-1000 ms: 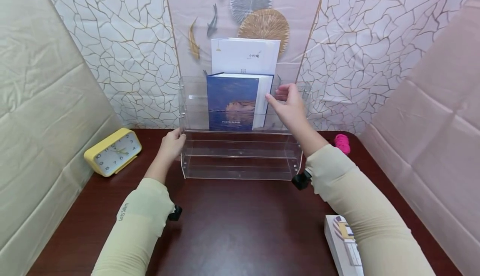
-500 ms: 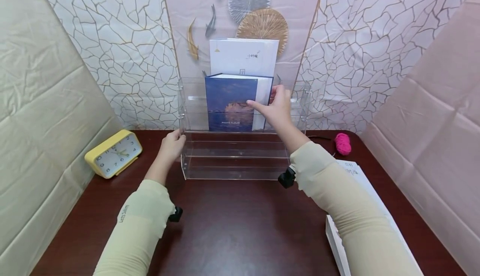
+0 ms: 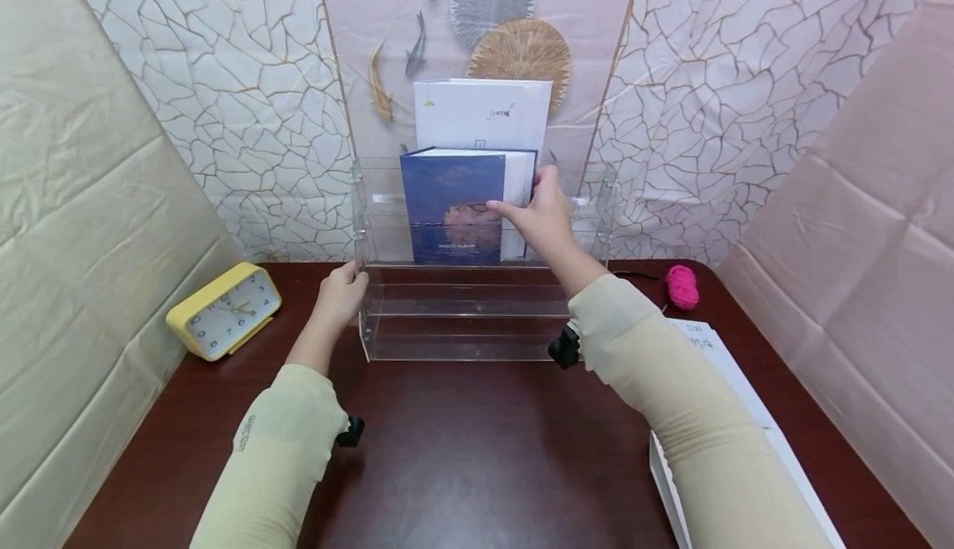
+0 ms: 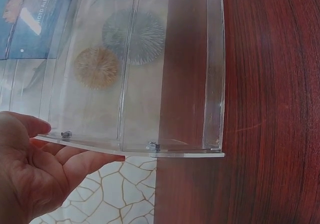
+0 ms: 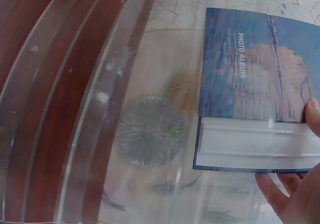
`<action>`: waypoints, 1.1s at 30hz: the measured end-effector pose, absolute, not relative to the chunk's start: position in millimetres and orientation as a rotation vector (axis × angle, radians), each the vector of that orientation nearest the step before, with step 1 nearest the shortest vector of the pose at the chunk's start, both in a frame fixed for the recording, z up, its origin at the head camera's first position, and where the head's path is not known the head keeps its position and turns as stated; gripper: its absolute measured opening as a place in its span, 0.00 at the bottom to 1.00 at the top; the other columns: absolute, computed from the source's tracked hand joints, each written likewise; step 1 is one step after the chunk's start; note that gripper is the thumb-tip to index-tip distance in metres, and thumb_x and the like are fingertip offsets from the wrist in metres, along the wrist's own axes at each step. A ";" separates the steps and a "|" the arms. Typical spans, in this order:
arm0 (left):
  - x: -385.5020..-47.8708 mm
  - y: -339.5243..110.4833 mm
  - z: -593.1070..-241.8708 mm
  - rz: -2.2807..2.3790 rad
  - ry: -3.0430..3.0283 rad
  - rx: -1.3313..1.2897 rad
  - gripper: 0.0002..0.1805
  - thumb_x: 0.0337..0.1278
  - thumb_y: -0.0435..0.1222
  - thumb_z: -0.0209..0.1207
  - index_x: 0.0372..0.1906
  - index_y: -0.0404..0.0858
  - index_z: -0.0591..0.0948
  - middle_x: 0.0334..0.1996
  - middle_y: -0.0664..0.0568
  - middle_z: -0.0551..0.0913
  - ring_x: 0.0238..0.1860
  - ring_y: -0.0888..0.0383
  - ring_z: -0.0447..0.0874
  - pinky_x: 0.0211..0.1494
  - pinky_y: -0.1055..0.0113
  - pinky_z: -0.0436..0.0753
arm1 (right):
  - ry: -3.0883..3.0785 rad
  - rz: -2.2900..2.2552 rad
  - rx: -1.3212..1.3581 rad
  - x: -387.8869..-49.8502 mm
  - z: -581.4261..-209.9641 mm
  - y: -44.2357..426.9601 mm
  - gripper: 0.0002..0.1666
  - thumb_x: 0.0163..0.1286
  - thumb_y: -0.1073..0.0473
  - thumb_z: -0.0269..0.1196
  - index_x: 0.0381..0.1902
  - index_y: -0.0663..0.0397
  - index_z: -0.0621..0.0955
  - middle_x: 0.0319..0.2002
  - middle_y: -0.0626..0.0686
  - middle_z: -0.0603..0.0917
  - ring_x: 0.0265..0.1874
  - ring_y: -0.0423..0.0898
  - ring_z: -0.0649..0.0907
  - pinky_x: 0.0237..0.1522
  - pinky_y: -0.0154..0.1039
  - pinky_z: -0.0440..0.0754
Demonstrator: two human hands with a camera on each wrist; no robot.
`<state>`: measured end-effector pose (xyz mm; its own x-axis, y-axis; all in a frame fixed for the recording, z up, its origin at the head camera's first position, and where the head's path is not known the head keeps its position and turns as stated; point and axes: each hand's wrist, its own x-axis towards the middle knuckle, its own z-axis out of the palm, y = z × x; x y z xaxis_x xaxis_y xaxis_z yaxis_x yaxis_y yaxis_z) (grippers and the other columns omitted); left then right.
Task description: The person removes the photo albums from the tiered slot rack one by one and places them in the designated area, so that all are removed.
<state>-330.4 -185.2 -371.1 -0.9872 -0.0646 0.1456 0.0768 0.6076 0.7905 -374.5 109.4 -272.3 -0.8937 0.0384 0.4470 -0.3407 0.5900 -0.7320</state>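
A clear tiered acrylic rack (image 3: 462, 349) stands at the back of the table. In its upper tier a blue photo album (image 3: 455, 189) stands in front of a taller white book (image 3: 469, 110). My right hand (image 3: 547, 214) holds the album by its right edge, thumb on the front cover; in the right wrist view fingers (image 5: 272, 191) reach behind it. My left hand (image 3: 341, 294) grips the rack's left side. The left wrist view has that hand (image 4: 40, 169) with thumb and fingers on either side of the clear side panel (image 4: 180, 154).
A yellow alarm clock (image 3: 227, 310) sits on the left of the dark red table (image 3: 462, 450). Pink yarn (image 3: 681, 286) lies at the back right. White books (image 3: 734, 383) lie at the right, partly under my right sleeve. Patterned cloth hangs behind.
My right hand has moved left onto the album and taken hold of its right edge. The album has shifted slightly left. My left hand stays on the rack.
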 end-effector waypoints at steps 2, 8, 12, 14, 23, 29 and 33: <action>-328.8 -185.2 -371.5 -1.325 -2.666 -0.006 0.22 0.67 0.38 0.40 0.58 0.33 0.74 0.53 0.38 0.76 0.53 0.42 0.71 0.58 0.49 0.69 | -2.425 1.188 0.253 -374.6 -267.3 105.8 0.38 0.51 0.46 0.72 0.48 0.59 0.64 0.41 0.57 0.75 0.38 0.51 0.76 0.39 0.45 0.75; -326.6 -184.5 -372.0 -1.316 -2.666 -0.018 0.21 0.67 0.38 0.40 0.56 0.32 0.74 0.51 0.37 0.77 0.52 0.42 0.72 0.58 0.49 0.69 | -2.477 1.110 0.288 -373.7 -248.0 90.1 0.36 0.50 0.44 0.72 0.49 0.57 0.70 0.41 0.55 0.77 0.39 0.50 0.77 0.40 0.44 0.76; -326.3 -183.0 -371.2 -1.297 -2.661 -0.019 0.19 0.67 0.37 0.40 0.52 0.31 0.75 0.48 0.36 0.78 0.49 0.42 0.72 0.56 0.49 0.70 | -2.511 1.056 0.297 -372.5 -238.4 84.6 0.37 0.51 0.44 0.72 0.51 0.55 0.69 0.42 0.54 0.77 0.38 0.50 0.77 0.39 0.45 0.75; -326.8 -181.9 -370.9 -1.284 -2.658 -0.019 0.18 0.67 0.37 0.40 0.50 0.30 0.75 0.46 0.36 0.78 0.48 0.42 0.72 0.54 0.49 0.70 | -2.523 1.020 0.289 -372.5 -236.2 84.3 0.38 0.51 0.43 0.72 0.51 0.55 0.69 0.42 0.54 0.77 0.38 0.50 0.77 0.39 0.45 0.75; -327.4 -182.3 -373.1 -1.254 -2.677 -0.010 0.19 0.66 0.37 0.40 0.52 0.31 0.75 0.48 0.36 0.77 0.50 0.41 0.72 0.57 0.48 0.69 | -2.474 1.046 0.278 -373.7 -235.8 84.8 0.36 0.50 0.45 0.73 0.49 0.57 0.69 0.41 0.55 0.77 0.38 0.50 0.76 0.40 0.44 0.74; -328.5 -184.5 -372.4 -1.263 -2.670 -0.012 0.19 0.66 0.37 0.40 0.51 0.31 0.75 0.47 0.36 0.78 0.50 0.42 0.72 0.56 0.48 0.69 | -2.366 1.170 0.309 -376.7 -220.9 95.8 0.35 0.50 0.51 0.74 0.46 0.61 0.67 0.42 0.56 0.77 0.40 0.48 0.75 0.44 0.40 0.74; -329.4 -184.7 -372.0 -1.255 -2.668 -0.007 0.17 0.66 0.37 0.40 0.47 0.32 0.75 0.44 0.36 0.78 0.47 0.42 0.72 0.54 0.48 0.70 | -2.309 1.307 0.342 -379.8 -209.5 107.5 0.35 0.52 0.56 0.73 0.49 0.61 0.65 0.44 0.55 0.75 0.42 0.46 0.75 0.46 0.37 0.74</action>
<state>-329.4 -184.7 -372.0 -0.9814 -0.0775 0.1756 0.0859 0.6410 0.7628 -379.8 107.5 -209.5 -0.8623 0.0109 0.5063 -0.4284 0.5174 -0.7408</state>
